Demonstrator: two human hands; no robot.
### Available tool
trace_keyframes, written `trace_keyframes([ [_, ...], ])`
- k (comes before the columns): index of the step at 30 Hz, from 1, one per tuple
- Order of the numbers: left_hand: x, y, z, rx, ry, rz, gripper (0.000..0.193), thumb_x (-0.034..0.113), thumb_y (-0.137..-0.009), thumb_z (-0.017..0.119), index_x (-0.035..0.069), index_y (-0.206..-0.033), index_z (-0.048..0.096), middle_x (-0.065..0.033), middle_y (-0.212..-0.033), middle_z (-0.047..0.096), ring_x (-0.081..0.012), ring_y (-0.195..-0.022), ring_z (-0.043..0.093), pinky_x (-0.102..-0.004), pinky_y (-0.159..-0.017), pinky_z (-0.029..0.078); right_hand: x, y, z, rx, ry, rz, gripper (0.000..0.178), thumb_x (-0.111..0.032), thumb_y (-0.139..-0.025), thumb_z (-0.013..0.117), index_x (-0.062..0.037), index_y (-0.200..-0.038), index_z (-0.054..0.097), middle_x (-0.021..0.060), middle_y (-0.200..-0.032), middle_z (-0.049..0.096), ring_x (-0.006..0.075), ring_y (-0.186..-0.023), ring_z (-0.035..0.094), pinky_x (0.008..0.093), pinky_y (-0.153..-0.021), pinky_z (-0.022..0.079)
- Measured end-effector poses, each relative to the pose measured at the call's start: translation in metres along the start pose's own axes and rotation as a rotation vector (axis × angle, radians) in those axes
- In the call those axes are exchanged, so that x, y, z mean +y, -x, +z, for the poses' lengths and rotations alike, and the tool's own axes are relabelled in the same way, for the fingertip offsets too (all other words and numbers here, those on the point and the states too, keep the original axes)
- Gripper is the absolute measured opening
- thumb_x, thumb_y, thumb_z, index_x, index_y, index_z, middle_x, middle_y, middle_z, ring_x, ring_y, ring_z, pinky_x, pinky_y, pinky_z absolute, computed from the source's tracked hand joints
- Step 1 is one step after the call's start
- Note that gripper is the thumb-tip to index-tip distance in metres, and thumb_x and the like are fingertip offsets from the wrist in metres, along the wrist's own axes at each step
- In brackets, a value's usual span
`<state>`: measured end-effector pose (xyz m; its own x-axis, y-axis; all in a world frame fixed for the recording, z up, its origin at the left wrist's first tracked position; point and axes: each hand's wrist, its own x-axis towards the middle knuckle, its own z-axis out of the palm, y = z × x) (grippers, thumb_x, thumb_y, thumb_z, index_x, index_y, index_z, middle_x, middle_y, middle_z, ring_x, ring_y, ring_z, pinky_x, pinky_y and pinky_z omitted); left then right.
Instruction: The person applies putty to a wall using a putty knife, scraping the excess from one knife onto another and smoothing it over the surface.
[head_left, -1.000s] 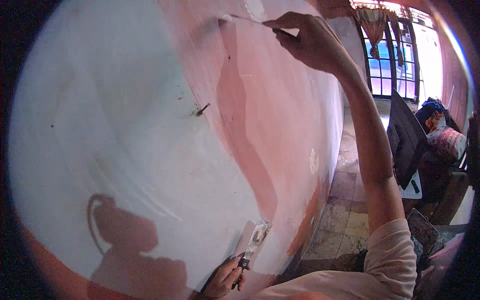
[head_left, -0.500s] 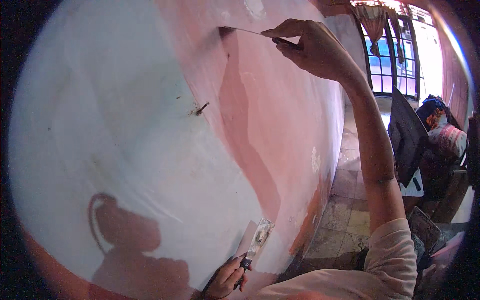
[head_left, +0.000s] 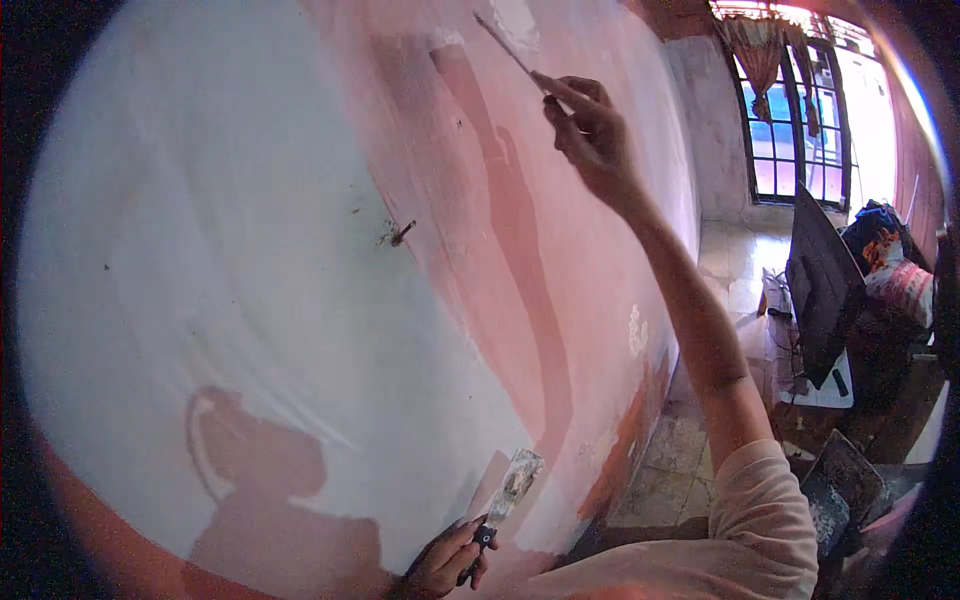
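My right hand (head_left: pixel 597 140), raised high with the arm stretched out, is closed round a putty knife (head_left: pixel 505 45) whose thin blade shows edge-on and points up and left. The blade is close to the pink wall (head_left: pixel 590 230), beside a pale patch; I cannot tell whether it touches. Low down, my left hand (head_left: pixel 450 558) grips the dark handle of a second putty knife (head_left: pixel 517 484). White paste smears that broad blade, which points up and right. White coating (head_left: pixel 250 250) covers the left part of the wall, and a nail (head_left: pixel 403 233) sticks out near its edge.
A barred window (head_left: pixel 790 120) with tied curtains lies at the far right end. Along the right stand a dark flat panel (head_left: pixel 822 285) and a heap of cloth (head_left: pixel 897 275). Floor tiles (head_left: pixel 675 440) run between them and the wall. My shadow falls on the wall.
My right hand has moved down a little, and its putty knife has swung from pointing left to pointing up and left. The left hand has barely shifted, still with its knife.
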<state>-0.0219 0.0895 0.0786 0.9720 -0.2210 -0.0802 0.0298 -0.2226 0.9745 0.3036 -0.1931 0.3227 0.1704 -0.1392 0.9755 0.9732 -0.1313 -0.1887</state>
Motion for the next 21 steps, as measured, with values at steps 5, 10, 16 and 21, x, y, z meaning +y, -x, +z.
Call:
trace_keyframes([
  [5,0.004,0.004,0.004,-0.017,0.073,0.029,0.043,0.031,-0.101,0.035,0.003,-0.133,0.041,-0.0019,-0.076,0.055,-0.0073,-0.049,0.046,-0.0214,-0.044,0.038,0.003,0.0,0.033,0.15,0.223,-0.298,0.041,0.004,-0.081,0.057,-0.0098,-0.119,0.061,0.0147,-0.102,0.061,0.0209,-0.066,0.063,0.0326,-0.057,0.049],
  [10,0.032,0.001,0.004,-0.107,0.069,-0.025,0.044,0.033,-0.1,0.037,0.004,-0.131,0.043,-0.0006,-0.08,0.055,-0.0056,-0.052,0.044,-0.021,-0.047,0.037,0.015,-0.005,0.044,0.145,0.17,-0.243,0.039,0.006,-0.087,0.054,-0.0091,-0.122,0.061,0.0105,-0.113,0.06,0.0177,-0.07,0.06,0.0266,-0.061,0.048],
  [16,0.033,-0.001,0.008,-0.02,0.127,-0.121,0.042,0.032,-0.099,0.039,0.005,-0.131,0.044,0.0008,-0.08,0.054,-0.0048,-0.052,0.044,-0.0207,-0.048,0.037,0.018,-0.005,0.05,0.12,0.184,-0.22,0.04,0.006,-0.086,0.055,-0.0096,-0.122,0.061,0.0103,-0.117,0.061,0.0219,-0.078,0.065,0.03,-0.065,0.05],
  [21,0.021,-0.003,0.001,-0.061,0.163,-0.16,0.042,0.03,-0.098,0.038,0.005,-0.131,0.044,0.0007,-0.081,0.054,-0.0048,-0.052,0.044,-0.0207,-0.048,0.037,0.018,0.003,0.056,0.118,0.155,-0.214,0.043,0.007,-0.084,0.054,-0.0097,-0.122,0.061,0.0095,-0.118,0.061,0.0235,-0.08,0.066,0.0322,-0.066,0.051],
])
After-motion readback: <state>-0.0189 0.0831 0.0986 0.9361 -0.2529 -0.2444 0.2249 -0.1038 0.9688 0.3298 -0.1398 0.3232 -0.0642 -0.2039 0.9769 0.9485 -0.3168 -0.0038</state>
